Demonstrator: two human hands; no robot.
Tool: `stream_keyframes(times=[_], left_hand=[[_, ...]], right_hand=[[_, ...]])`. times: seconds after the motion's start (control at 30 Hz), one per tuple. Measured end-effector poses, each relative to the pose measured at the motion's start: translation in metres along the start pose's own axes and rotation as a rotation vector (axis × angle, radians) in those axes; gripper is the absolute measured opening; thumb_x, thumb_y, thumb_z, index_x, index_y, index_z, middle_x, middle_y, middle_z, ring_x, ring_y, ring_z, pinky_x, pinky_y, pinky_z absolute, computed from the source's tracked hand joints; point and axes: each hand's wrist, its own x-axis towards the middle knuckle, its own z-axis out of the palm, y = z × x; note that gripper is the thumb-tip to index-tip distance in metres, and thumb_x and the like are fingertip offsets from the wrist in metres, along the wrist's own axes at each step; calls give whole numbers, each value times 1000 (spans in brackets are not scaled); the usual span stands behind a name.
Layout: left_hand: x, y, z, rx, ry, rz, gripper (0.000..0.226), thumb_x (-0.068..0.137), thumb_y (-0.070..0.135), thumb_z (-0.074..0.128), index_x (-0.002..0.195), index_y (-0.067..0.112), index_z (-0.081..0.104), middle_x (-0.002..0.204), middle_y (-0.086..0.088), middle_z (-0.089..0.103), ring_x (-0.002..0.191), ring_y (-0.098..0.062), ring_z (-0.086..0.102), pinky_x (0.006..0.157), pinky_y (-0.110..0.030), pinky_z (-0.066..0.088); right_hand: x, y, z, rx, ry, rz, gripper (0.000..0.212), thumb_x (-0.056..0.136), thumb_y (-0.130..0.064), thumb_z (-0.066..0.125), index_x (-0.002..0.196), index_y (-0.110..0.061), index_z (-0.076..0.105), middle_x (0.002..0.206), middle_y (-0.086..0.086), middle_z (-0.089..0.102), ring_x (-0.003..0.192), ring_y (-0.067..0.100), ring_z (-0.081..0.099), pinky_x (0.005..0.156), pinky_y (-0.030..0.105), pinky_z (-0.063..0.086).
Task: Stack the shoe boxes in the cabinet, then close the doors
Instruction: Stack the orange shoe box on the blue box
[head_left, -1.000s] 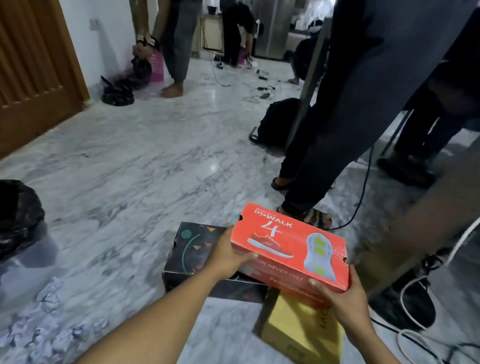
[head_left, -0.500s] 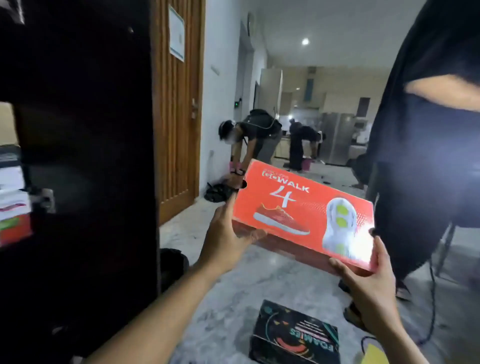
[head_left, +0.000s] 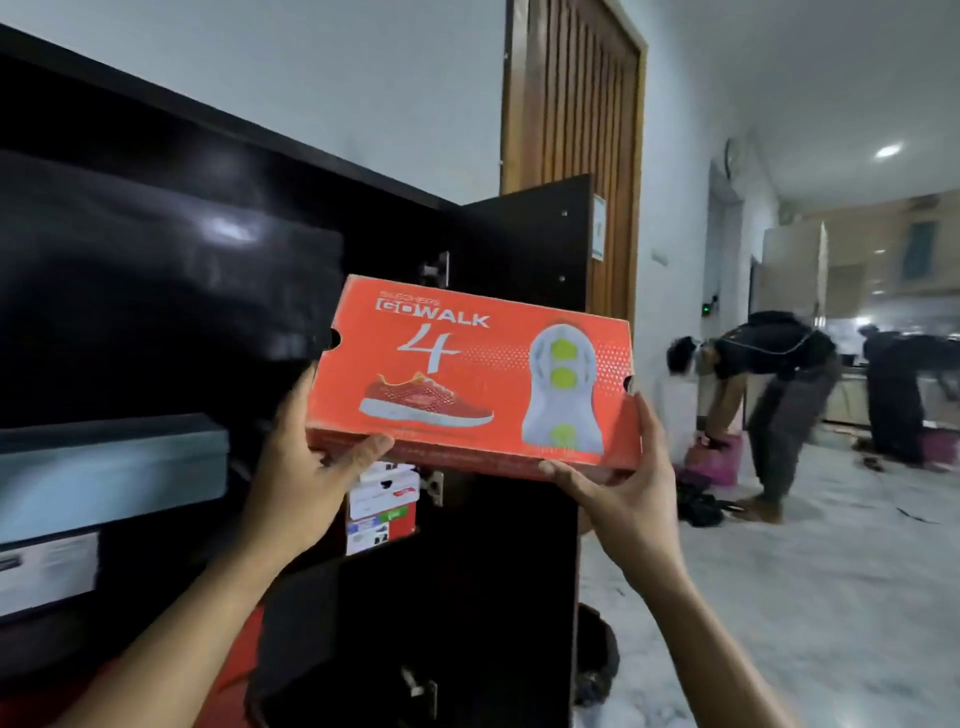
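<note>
While you are facing the open cabinet, this is how the things are lying.

Orange shoe box (head_left: 467, 379): you are holding it up in the air in front of the cabinet (head_left: 156, 234), lid tilted toward you, the printed shoe and sole showing; it is not resting on any shelf.

Left hand (head_left: 306, 467): you are gripping the box's left end, your thumb curling over the front lower edge and your fingers going behind the end, out of sight.

Right hand (head_left: 634, 483): you are cupping the box's right lower corner from below, your fingers reaching up along the right end and your thumb lying under the front edge.

Cabinet: it is standing dark and open just behind the box, its top edge running above the box.

Cabinet door (head_left: 524, 249): it is swinging wide open behind the box, its inner face and hinges turned toward you.

Grey box (head_left: 114, 467): it is lying blurred on a shelf at the left, lower than the orange box.

Stacked boxes (head_left: 382, 506): they are sitting inside the cabinet just under the orange box, end labels facing out, too blurred to read.

Wooden door (head_left: 571, 104): it is standing behind the cabinet door, against the white wall.

Bending person (head_left: 769, 395): someone is stooping over the marble floor (head_left: 779, 597) at the right, well apart from you.
</note>
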Motion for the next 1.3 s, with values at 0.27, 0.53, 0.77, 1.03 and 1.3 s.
stream_keyframes(times=[0.27, 0.53, 0.77, 1.03, 1.3], left_hand=[[12, -50, -97, 136, 277, -79, 97, 63, 61, 85, 145, 51, 35, 139, 16, 57, 126, -14, 59, 106, -46, 49], [41, -92, -163, 378, 585, -155, 84, 75, 27, 86, 146, 26, 42, 126, 5, 64, 111, -12, 61, 94, -27, 48], [82, -121, -215, 750, 742, -306, 91, 78, 42, 82, 150, 10, 36, 137, -16, 55, 123, -38, 55, 95, -45, 47], [91, -153, -205, 984, 696, -273, 111, 82, 36, 80, 159, 4, 7, 168, -7, -2, 152, -33, 13, 114, -43, 34], [108, -177, -213, 1198, 553, -309, 103, 83, 53, 71, 157, 4, 20, 167, -10, -1, 153, -29, -7, 117, -51, 30]], right_hand=[[29, 15, 153, 206, -266, 14, 128, 54, -48, 95, 156, -37, 19, 145, -20, 43, 132, 3, 49, 101, 26, 48], [65, 28, 318, 422, -516, 81, 99, 51, -30, 100, 134, -24, 47, 127, -3, 65, 108, 5, 68, 90, 28, 58], [80, 22, 424, 454, -615, 166, 93, 65, -40, 91, 142, -12, 48, 115, -4, 69, 94, 0, 67, 90, 27, 55], [90, 25, 475, 355, -555, 141, 80, 75, -49, 83, 140, -18, 49, 114, -1, 63, 99, 14, 60, 85, 26, 46], [101, 21, 519, 202, -603, 192, 78, 75, -67, 73, 122, -10, 45, 112, 7, 63, 103, 31, 64, 89, 48, 53]])
